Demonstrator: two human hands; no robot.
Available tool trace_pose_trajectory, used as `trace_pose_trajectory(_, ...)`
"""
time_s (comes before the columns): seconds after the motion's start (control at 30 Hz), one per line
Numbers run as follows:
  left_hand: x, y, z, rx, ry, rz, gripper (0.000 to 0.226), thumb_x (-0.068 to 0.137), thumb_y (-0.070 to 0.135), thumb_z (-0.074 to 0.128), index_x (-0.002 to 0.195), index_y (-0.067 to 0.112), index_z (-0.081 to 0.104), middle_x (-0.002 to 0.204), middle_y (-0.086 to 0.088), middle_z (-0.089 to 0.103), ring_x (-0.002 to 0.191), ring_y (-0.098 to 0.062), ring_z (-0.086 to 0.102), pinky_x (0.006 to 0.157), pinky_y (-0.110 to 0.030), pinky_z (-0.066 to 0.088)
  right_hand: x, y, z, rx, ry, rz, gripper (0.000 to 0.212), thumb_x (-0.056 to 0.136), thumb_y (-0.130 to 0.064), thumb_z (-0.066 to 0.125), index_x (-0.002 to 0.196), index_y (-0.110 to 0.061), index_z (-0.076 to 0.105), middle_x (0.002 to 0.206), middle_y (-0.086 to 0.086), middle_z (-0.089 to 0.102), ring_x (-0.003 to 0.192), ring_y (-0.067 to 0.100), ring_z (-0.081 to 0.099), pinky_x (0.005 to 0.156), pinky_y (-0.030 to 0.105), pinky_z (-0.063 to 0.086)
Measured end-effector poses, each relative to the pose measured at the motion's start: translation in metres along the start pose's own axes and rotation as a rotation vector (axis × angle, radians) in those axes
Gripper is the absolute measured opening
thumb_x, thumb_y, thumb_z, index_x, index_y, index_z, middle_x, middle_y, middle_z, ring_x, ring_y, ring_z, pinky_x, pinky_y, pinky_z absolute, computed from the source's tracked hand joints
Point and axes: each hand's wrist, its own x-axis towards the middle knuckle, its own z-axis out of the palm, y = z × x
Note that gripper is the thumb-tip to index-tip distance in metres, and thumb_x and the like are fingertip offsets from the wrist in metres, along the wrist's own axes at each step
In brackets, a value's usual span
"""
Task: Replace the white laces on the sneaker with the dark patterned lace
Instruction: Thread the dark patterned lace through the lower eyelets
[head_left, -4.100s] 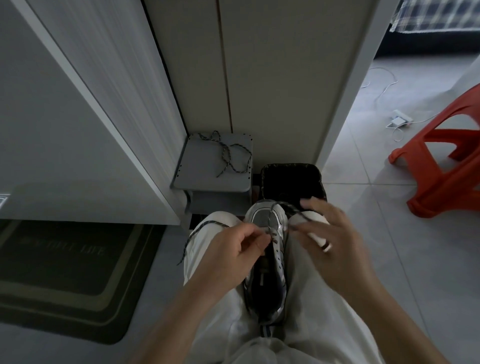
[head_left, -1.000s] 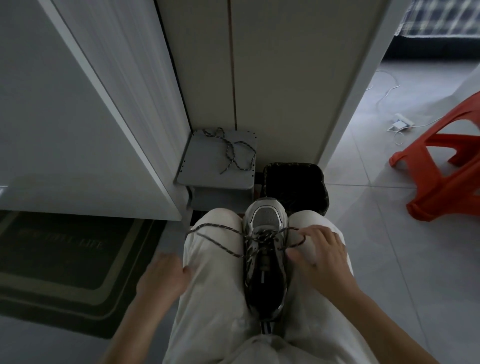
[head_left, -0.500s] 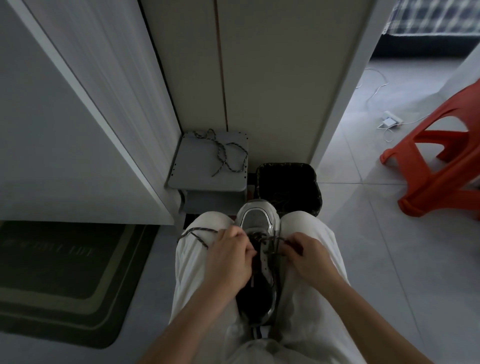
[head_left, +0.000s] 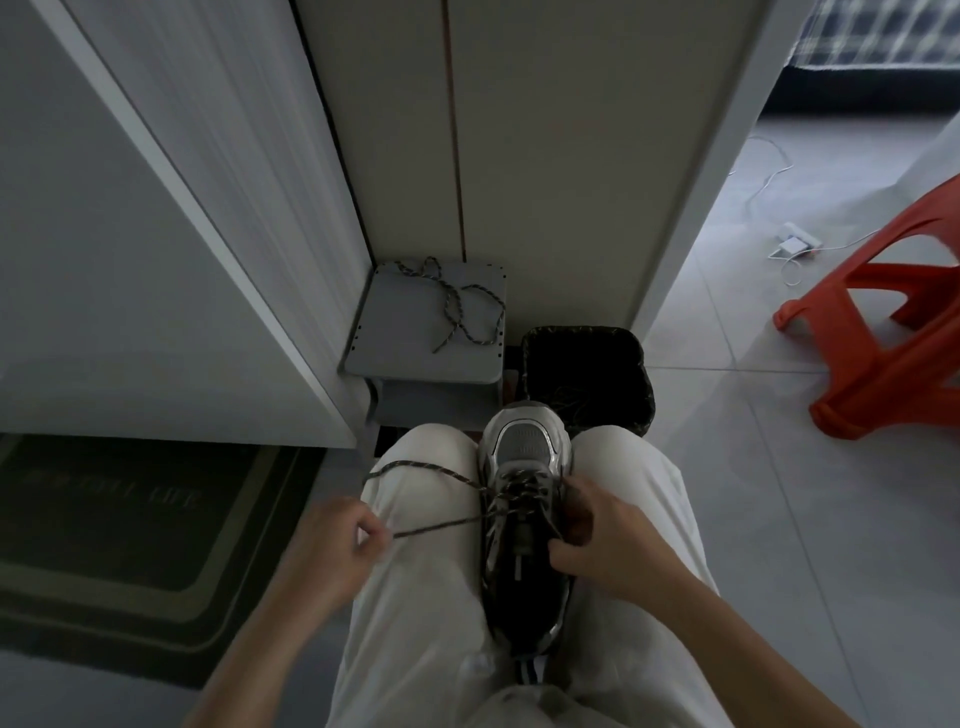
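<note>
Now drawing dark patterned lace (head_left: 441, 527) leftward, away from sneaker (head_left: 524, 452), pinching it with left hand (head_left: 337, 540); seemingly gripping its other end with right hand (head_left: 602, 540), tightening new crossing.

The room was dim. In front of me stood a pale cabinet (head_left: 545, 156), with a small grey stool (head_left: 405, 348) and a black bin (head_left: 582, 330) at its foot. A dark doormat (head_left: 130, 545) lay to my left. On the grey tiled floor (head_left: 779, 493) to my right stood an orange plastic stool (head_left: 893, 395), and beyond it a white charger (head_left: 795, 244).

lace (head_left: 441, 527) end hidden by right fingers (head_left: 587, 493), red stool (head_left: 893, 395) cut off
</note>
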Motion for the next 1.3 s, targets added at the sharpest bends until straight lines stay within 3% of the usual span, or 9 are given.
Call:
trace_pose_trajectory(0.1, -0.004, 0.014, 0.013, 0.038, -0.069, 0.077, 0.012, 0.085, 0.035, 0.063, 0.08, 0.025, 0.065, 0.09, 0.007, 0.059, 0.087, -0.005, 0.055, 0.073, -0.017, 0.041, 0.002, 0.0, 0.0, -0.024, -0.042, -0.015, 0.068, 0.057, -0.053, 0.064, 0.121, -0.037, 0.047, 0.095, -0.017, 0.064, 0.085, 0.0, 0.06, 0.077, 0.023, 0.052)
trace_pose_trajectory(0.2, 0.004, 0.031, 0.015, -0.03, 0.224, 0.119, 0.011, 0.086, 0.031, 0.061, 0.095, 0.026, 0.064, 0.098, 0.008, 0.057, 0.092, -0.008, 0.054, 0.076, -0.023, 0.044, 0.005, -0.002, -0.001, -0.087, -0.008, 0.005, 0.071, 0.061, -0.064, 0.067, 0.123, -0.036, 0.045, 0.102, -0.016, 0.061, 0.09, 0.005, 0.059, 0.077, 0.022, 0.047)
trace_pose_trajectory(0.33, 0.029, 0.056, 0.016, 0.189, 0.163, 0.314, 0.034, 0.088, 0.029, 0.058, 0.122, 0.028, 0.056, 0.122, 0.011, 0.056, 0.115, -0.013, 0.049, 0.093, -0.029, 0.04, 0.017, -0.021, 0.0, -0.084, 0.244, -0.169, 0.03, 0.082, -0.043, 0.064, 0.108, -0.029, 0.062, 0.091, -0.011, 0.054, 0.077, 0.006, 0.057, 0.069, 0.019, 0.044)
trace_pose_trajectory(0.5, 0.047, 0.08, -0.02, -0.167, -0.11, 0.288, 0.014, 0.087, 0.036, 0.061, 0.08, 0.024, 0.064, 0.069, 0.006, 0.062, 0.071, -0.012, 0.062, 0.065, -0.03, 0.047, 0.034, -0.049, 0.006, -0.359, 0.09, -0.354, 0.028, 0.083, -0.035, 0.063, 0.107, -0.021, 0.067, 0.105, 0.0, 0.052, 0.102, 0.02, 0.049, 0.087, 0.031, 0.042)
trace_pose_trajectory(0.6, 0.044, 0.091, -0.055, -0.418, -0.154, 0.32, 0.02, 0.09, 0.031, 0.059, 0.076, 0.018, 0.064, 0.058, 0.004, 0.061, 0.049, 0.0, 0.054, 0.048, -0.016, 0.044, 0.042, -0.07, 0.0, -0.169, 0.095, -0.395, 0.017, 0.087, -0.025, 0.06, 0.076, -0.012, 0.063, 0.077, -0.001, 0.049, 0.073, 0.016, 0.051, 0.067, 0.029, 0.041)
trace_pose_trajectory(0.73, 0.041, 0.082, -0.078, -0.659, -0.156, 0.215, 0.016, 0.095, 0.01, 0.051, 0.09, 0.003, 0.065, 0.059, 0.007, 0.061, 0.052, 0.003, 0.054, 0.055, -0.009, 0.046, 0.054, -0.091, -0.032, 0.155, 0.155, -0.309, 0.016, 0.088, -0.024, 0.061, 0.075, -0.016, 0.065, 0.057, -0.004, 0.056, 0.045, 0.001, 0.045, 0.048, 0.017, 0.039)
trace_pose_trajectory(1.03, 0.031, 0.037, -0.056, -0.356, -0.3, 0.063, 0.009, 0.089, 0.022, 0.063, 0.084, 0.025, 0.069, 0.075, 0.01, 0.073, 0.068, -0.004, 0.066, 0.077, -0.031, 0.055, 0.061, -0.103, -0.046, 0.355, 0.241, -0.253, 0.024, 0.094, -0.025, 0.051, 0.071, -0.02, 0.059, 0.062, 0.003, 0.063, 0.05, 0.011, 0.048, 0.049, 0.026, 0.042)
trace_pose_trajectory(1.2, 0.019, 0.035, -0.038, -0.106, -0.318, 0.063, 0.026, 0.086, 0.043, 0.062, 0.077, 0.021, 0.072, 0.066, 0.0, 0.065, 0.053, -0.012, 0.055, 0.055, -0.025, 0.044, 0.059, -0.104, -0.044, 0.329, 0.274, -0.306, 0.026, 0.095, -0.021, 0.049, 0.069, -0.02, 0.054, 0.05, -0.021, 0.055, 0.039, 0.0, 0.04, 0.04, 0.011, 0.033)
trace_pose_trajectory(1.3, 0.015, 0.038, -0.032, -0.13, -0.334, 0.066, 0.018, 0.088, 0.033, 0.063, 0.078, 0.019, 0.069, 0.07, 0.002, 0.068, 0.064, -0.015, 0.064, 0.064, -0.029, 0.052, 0.059, -0.103, -0.043, 0.375, 0.292, -0.307, 0.024, 0.095, -0.018, 0.05, 0.071, -0.019, 0.055, 0.052, -0.018, 0.056, 0.039, 0.001, 0.041, 0.039, 0.011, 0.033)
